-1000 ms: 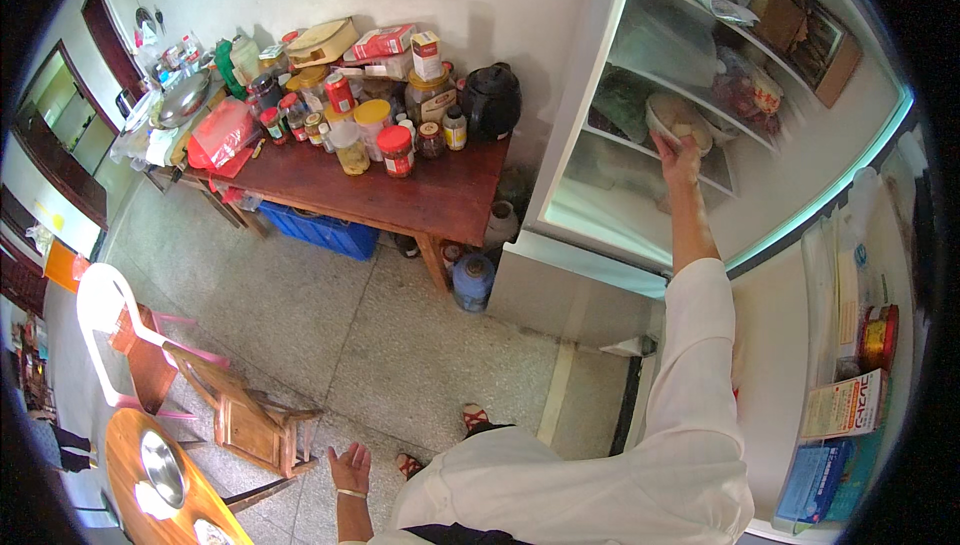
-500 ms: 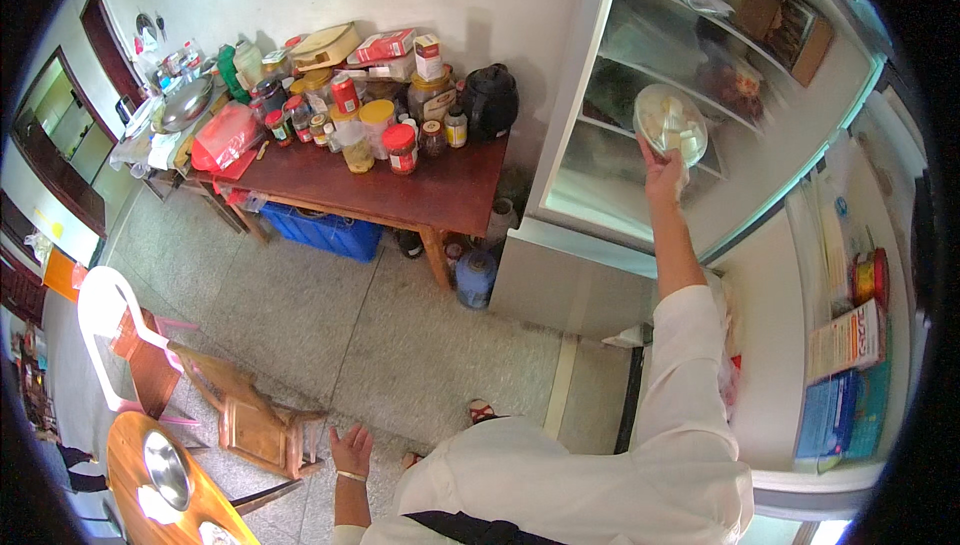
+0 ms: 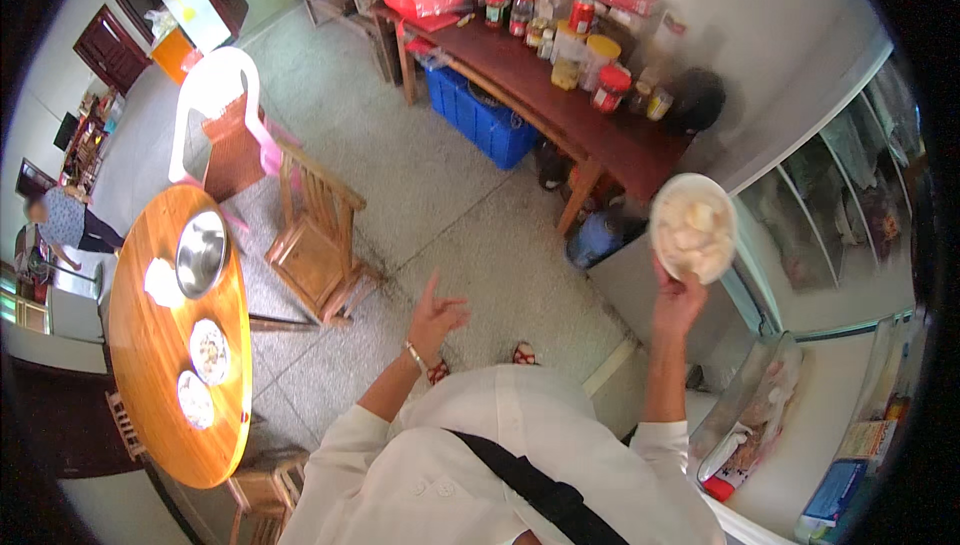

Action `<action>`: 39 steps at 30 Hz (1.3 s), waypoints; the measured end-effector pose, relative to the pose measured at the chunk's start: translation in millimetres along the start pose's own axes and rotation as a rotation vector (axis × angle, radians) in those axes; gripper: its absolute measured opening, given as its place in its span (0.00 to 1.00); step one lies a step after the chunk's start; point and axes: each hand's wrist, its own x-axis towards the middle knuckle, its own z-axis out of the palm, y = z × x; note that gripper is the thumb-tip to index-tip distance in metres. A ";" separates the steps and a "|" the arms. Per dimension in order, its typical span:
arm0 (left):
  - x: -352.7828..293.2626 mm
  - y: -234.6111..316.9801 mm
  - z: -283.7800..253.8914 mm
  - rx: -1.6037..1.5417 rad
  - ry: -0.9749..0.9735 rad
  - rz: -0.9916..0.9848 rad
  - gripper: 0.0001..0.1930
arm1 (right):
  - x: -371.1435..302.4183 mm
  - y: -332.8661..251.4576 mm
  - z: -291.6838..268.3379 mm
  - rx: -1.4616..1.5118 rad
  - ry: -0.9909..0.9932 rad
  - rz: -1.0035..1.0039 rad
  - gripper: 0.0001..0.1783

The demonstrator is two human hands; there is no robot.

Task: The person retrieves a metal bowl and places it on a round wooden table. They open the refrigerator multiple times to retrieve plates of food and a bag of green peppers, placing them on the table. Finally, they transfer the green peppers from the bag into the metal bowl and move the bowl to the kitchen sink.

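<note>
My right hand (image 3: 680, 305) grips the near edge of a round white bowl (image 3: 692, 180) and holds it up in the air. Pale, chunky pieces of food (image 3: 695, 230) fill the bowl; their kind is too blurred to tell. The bowl is in front of an open refrigerator (image 3: 800, 290), whose shelves carry wrapped goods. Nothing is in my left hand (image 3: 437, 320), which hangs over the floor with its fingers apart, a bracelet on the wrist.
On the right, the refrigerator door (image 3: 825, 375) stands wide with packages in its racks. A red-brown table (image 3: 640, 155) bears many jars, with a blue crate (image 3: 475, 117) beneath. At left are a round wooden table (image 3: 140, 245), chairs (image 3: 315, 255) and a distant person (image 3: 70, 220).
The bowl in my right hand has come out from the refrigerator shelves. My view has swung left toward the round table. My left hand has risen, still empty.
</note>
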 end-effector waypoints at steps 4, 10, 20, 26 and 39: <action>-24.1 50.0 31.8 0.374 -0.087 0.284 0.39 | -53.0 42.4 61.5 0.058 -0.192 0.314 0.27; -57.6 106.2 54.3 0.550 -0.087 0.503 0.36 | -112.9 93.0 120.2 0.111 -0.372 0.565 0.28; -86.3 93.4 2.2 0.624 0.223 0.467 0.34 | -159.6 123.2 159.6 0.127 -0.647 0.745 0.31; -91.6 88.6 -8.5 0.701 0.309 0.473 0.33 | -163.4 144.4 158.2 0.129 -0.675 0.799 0.32; -92.4 68.7 -41.3 0.469 0.374 0.473 0.35 | -163.6 123.9 150.6 0.040 -0.757 0.767 0.32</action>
